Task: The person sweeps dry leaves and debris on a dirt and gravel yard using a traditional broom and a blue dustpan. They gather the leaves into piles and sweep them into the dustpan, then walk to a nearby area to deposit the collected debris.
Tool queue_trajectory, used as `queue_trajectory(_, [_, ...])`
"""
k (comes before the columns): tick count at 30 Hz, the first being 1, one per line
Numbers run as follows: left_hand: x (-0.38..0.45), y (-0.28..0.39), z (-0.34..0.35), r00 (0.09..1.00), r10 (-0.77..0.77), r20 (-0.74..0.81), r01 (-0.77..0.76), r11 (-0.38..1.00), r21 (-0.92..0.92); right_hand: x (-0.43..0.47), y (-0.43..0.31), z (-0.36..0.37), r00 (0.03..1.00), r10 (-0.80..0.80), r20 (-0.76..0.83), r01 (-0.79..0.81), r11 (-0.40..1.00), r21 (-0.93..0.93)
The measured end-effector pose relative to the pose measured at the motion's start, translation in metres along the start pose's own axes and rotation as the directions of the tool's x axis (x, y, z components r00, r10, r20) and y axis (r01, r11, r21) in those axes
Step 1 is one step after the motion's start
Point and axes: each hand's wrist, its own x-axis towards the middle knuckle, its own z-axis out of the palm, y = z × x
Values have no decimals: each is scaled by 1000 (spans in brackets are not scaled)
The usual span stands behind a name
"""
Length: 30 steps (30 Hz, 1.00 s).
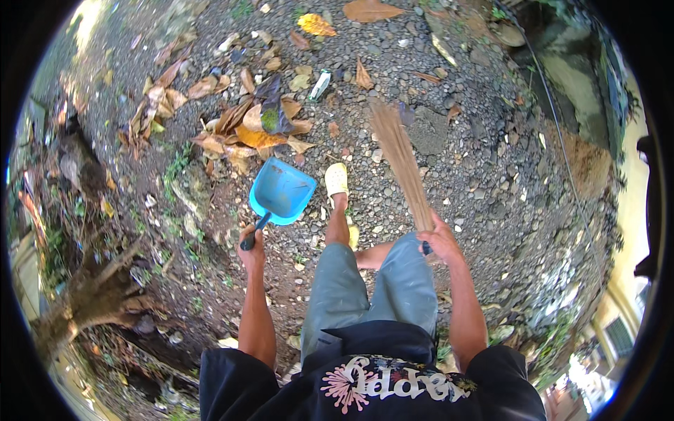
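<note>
My left hand grips the dark handle of a blue plastic dustpan, whose pan has some dirt stains inside. My right hand is closed around the bound end of a stick broom; its bristles point forward over the gravel. Just ahead of the dustpan lies a heap of dry brown leaves, with a dark crumpled scrap on top. A small green and white wrapper rests on the gravel beyond the heap.
Scattered leaves, including a yellow one, lie farther ahead. A flat grey stone sits near the broom tip. To the left are a log and a tree stump with roots. A cable runs along the right side.
</note>
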Motion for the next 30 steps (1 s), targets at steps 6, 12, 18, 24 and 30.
queue_trajectory(6, [-13,18,23,996,-57,-72,57,998,-15,24,-2,-49,999,-44,-14,44,998,-35])
queue_trajectory(12, [-30,40,47,986,-159,-56,161,986,41,53,-18,-98,989,-127,77,131,990,-51])
queue_trajectory(18, [-53,49,76,984,-103,-146,100,995,-28,83,-34,-156,973,-185,141,211,956,-202])
queue_trajectory(24, [-86,52,82,955,-174,-242,172,985,-29,99,-30,-197,972,-204,118,226,949,-218])
queue_trajectory(30, [-116,25,71,895,-346,-282,244,908,-340,111,-14,-236,997,-78,28,81,986,-148])
